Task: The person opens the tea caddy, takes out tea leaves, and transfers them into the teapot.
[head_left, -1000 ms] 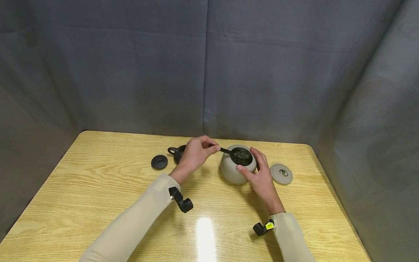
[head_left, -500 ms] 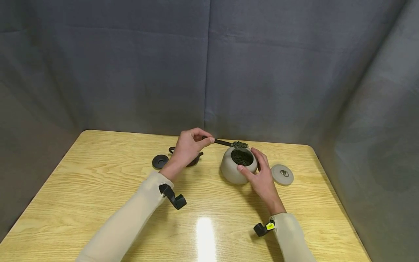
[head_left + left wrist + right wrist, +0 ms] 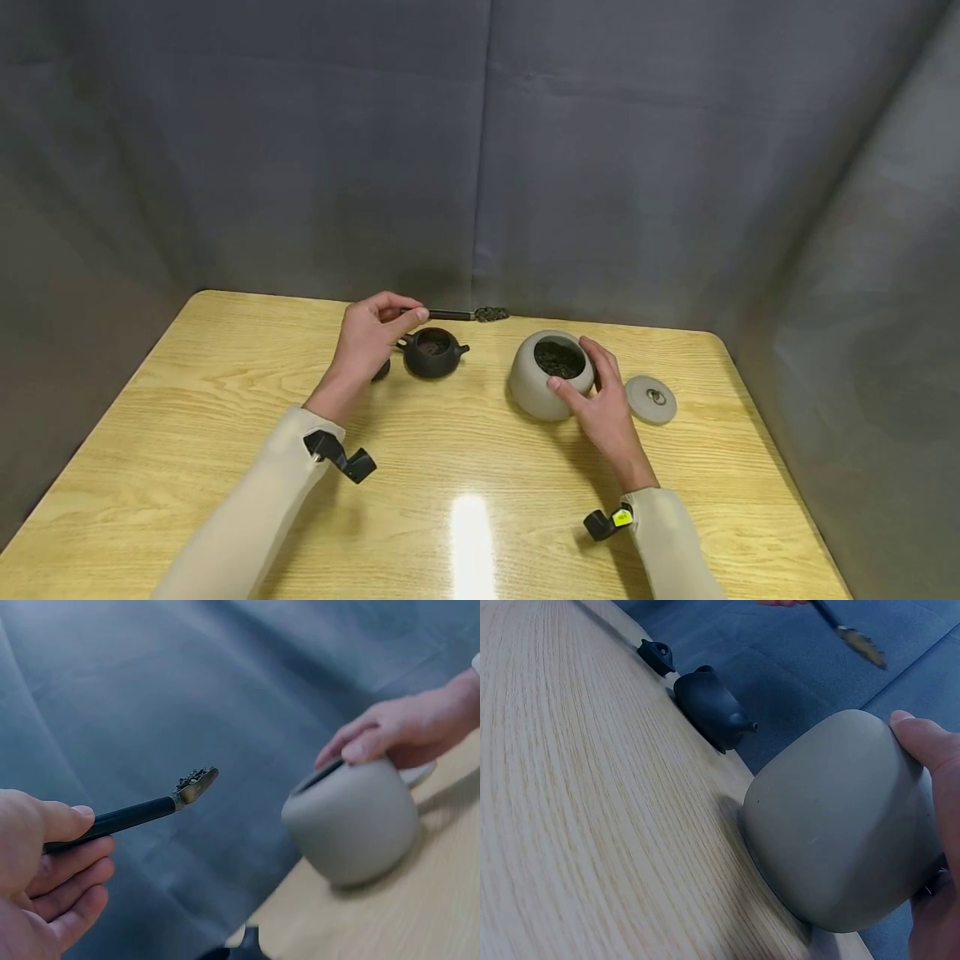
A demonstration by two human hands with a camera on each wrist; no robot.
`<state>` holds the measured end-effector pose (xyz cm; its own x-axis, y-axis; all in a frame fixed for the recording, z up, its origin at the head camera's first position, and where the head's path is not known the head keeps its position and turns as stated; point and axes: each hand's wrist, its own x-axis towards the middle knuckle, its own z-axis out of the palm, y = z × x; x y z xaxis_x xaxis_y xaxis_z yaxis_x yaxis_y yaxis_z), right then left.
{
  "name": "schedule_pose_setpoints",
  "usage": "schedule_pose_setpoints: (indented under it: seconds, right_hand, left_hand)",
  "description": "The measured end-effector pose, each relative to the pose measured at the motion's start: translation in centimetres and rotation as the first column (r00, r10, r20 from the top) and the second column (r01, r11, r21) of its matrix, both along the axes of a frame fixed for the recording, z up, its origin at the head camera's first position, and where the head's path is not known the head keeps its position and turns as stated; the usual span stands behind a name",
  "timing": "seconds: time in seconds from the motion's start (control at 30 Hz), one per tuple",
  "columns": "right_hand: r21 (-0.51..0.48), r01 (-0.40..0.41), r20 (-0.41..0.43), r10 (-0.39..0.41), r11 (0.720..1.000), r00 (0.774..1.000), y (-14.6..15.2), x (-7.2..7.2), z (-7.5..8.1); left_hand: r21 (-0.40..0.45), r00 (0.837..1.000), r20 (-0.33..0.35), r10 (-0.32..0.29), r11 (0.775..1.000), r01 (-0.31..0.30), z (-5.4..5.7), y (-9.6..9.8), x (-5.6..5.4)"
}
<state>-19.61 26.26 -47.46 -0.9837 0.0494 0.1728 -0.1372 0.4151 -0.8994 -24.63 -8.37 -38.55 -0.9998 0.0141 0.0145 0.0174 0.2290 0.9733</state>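
Leftward from the grey jar [image 3: 551,377] has swung the loaded scoop [image 3: 457,314], pinched in the left hand [image 3: 367,336], now above the open teapot [image 3: 431,351]; tipping remains. Right hand [image 3: 603,400] cups the jar.

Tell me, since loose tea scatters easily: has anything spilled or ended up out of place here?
Nothing stands out. The tea on the spoon sits heaped in its bowl, the table shows no stray leaves, and the jar and teapot stand upright, each lid lying beside its pot.
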Motion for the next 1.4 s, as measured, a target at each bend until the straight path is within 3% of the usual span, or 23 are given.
schedule_pose_setpoints:
  seconds: [0.23, 0.57, 0.77, 1.03, 1.1, 1.2, 1.3, 1.4]
  right_hand:
    - [0.012, 0.005, 0.001, -0.005, 1.000, 1.000, 0.3, 0.3, 0.1]
    - [0.007, -0.003, -0.003, 0.003, 1.000, 1.000, 0.2, 0.4, 0.0]
    - [0.007, -0.002, -0.006, 0.002, 1.000, 1.000, 0.2, 0.2, -0.1]
    - [0.008, 0.003, -0.007, -0.003, 1.000, 1.000, 0.1, 0.2, -0.2]
    - [0.009, 0.006, -0.006, -0.006, 1.000, 1.000, 0.1, 0.2, -0.2]
    - [0.012, 0.006, -0.003, -0.006, 1.000, 1.000, 0.0, 0.1, -0.3]
    - [0.008, 0.006, -0.003, -0.006, 1.000, 1.000, -0.1, 0.0, -0.3]
    - [0.004, 0.001, -0.008, -0.001, 1.000, 1.000, -0.1, -0.1, -0.3]
  left_hand:
    - [-0.022, 0.999, 0.022, 0.049, 0.999, -0.049, -2.2, -2.6, 0.2]
    - [-0.102, 0.993, 0.017, 0.120, 0.988, -0.118, -4.0, -5.1, 0.1]
    - [-0.225, 0.988, -0.079, 0.132, 0.963, -0.147, -4.5, -5.3, 0.2]
    - [-0.365, 0.965, -0.257, 0.054, 0.919, -0.149, -4.6, -4.3, 0.7]
    - [-0.422, 0.949, -0.314, 0.007, 0.895, -0.146, -4.7, -3.9, 0.8]
    - [-0.518, 0.901, -0.423, -0.095, 0.842, -0.154, -4.8, -3.4, 1.2]
    - [-0.590, 0.824, -0.528, -0.203, 0.786, -0.185, -4.9, -3.0, 1.4]
    - [-0.639, 0.731, -0.613, -0.299, 0.732, -0.236, -5.0, -2.8, 1.5]
